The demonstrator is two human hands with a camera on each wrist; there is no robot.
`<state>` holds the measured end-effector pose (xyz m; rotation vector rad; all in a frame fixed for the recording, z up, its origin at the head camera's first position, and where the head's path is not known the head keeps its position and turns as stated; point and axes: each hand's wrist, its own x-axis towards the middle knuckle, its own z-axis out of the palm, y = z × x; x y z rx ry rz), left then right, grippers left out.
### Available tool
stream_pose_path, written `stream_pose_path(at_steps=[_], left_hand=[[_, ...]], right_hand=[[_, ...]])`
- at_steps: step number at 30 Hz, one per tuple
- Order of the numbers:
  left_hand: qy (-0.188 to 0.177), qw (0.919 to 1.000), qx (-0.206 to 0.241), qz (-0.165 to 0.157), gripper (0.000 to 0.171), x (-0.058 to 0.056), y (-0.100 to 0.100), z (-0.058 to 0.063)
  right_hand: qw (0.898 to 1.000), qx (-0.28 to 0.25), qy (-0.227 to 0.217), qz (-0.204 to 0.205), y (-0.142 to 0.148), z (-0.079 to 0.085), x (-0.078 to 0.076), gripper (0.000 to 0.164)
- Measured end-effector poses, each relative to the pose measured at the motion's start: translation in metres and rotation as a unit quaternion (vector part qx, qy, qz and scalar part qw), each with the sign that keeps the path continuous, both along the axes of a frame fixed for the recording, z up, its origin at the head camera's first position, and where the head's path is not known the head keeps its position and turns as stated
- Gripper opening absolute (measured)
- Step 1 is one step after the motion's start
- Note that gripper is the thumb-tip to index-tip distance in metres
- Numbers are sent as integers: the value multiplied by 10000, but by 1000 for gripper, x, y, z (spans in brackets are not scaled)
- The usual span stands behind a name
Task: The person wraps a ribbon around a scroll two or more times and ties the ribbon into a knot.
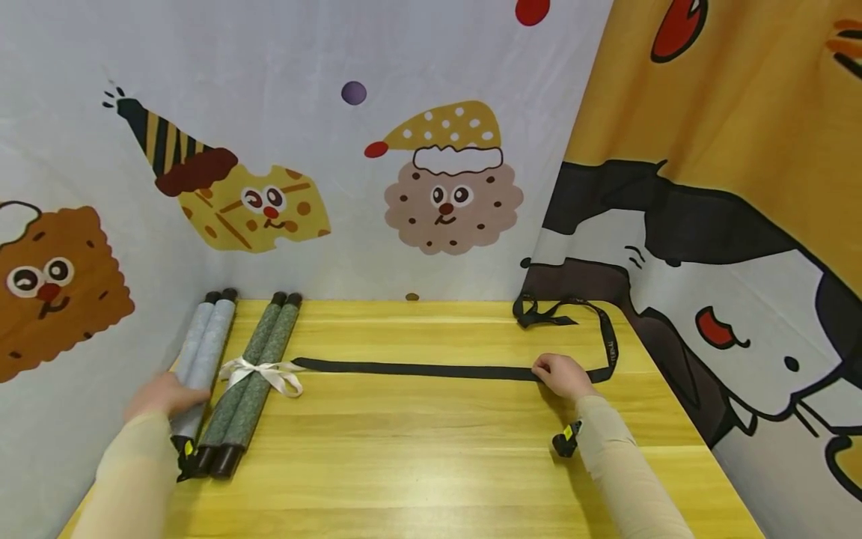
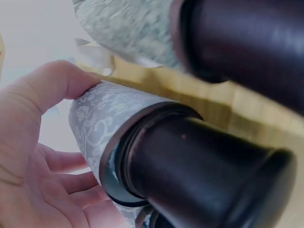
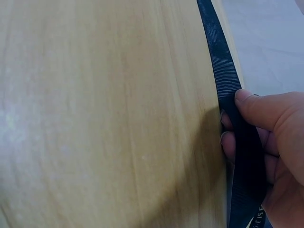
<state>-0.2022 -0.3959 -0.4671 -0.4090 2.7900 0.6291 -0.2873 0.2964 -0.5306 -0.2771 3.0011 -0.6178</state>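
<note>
My left hand (image 1: pixel 160 397) grips a pair of pale grey scrolls (image 1: pixel 205 340) at the left of the table. In the left wrist view the thumb lies over the patterned grey scroll (image 2: pixel 118 102), near its dark end knob (image 2: pixel 204 166), with the fingers around the far side. Beside it lie two green scrolls (image 1: pixel 259 374), tied together with a white ribbon bow (image 1: pixel 259 372). A long black ribbon (image 1: pixel 417 370) stretches from near the bow to my right hand (image 1: pixel 564 376). The right thumb and fingers pinch this strap, also seen as ribbed black ribbon (image 3: pixel 225 71) in the right wrist view.
Past my right hand the ribbon's lettered tail (image 1: pixel 609 340) curves to a loose heap (image 1: pixel 539 313) at the back right. The wooden table (image 1: pixel 417 449) meets a printed white curtain (image 1: pixel 303 75) behind and a yellow cartoon curtain (image 1: pixel 727 127) on the right.
</note>
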Motion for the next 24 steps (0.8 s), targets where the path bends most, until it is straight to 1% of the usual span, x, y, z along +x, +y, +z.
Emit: stream_pose_path(at_steps=[2, 4, 7, 11, 15, 16, 18, 21, 24], left_hand=[[132, 9999, 35, -95, 65, 1, -2, 3], [281, 9994, 116, -184, 57, 0, -2, 8], [528, 9980, 219, -283, 50, -1, 1, 16], [915, 9940, 248, -542, 50, -4, 12, 26], [1237, 9887, 236, -814, 46, -6, 30, 35], [1267, 9879, 261, -857, 44, -7, 36, 37], [1271, 9873, 330, -895, 44, -8, 49, 41], [1233, 9870, 513, -889, 50, -10, 70, 47], [1226, 9864, 678, -862, 55, -12, 92, 50]], right_hand=[[10000, 19, 4, 0, 0, -1, -1, 11], [10000, 33, 1, -4, 1, -1, -1, 11], [10000, 39, -21, -23, 0, -2, -1, 10], [10000, 2, -29, 8, -1, -1, -1, 11], [10000, 12, -33, 7, -1, 1, 0, 11], [10000, 29, -23, 4, -1, 1, 0, 11], [10000, 44, -26, -23, -1, 2, 0, 10], [10000, 21, -31, -19, -1, 1, 0, 11], [10000, 12, -7, 15, -1, 0, -1, 11]])
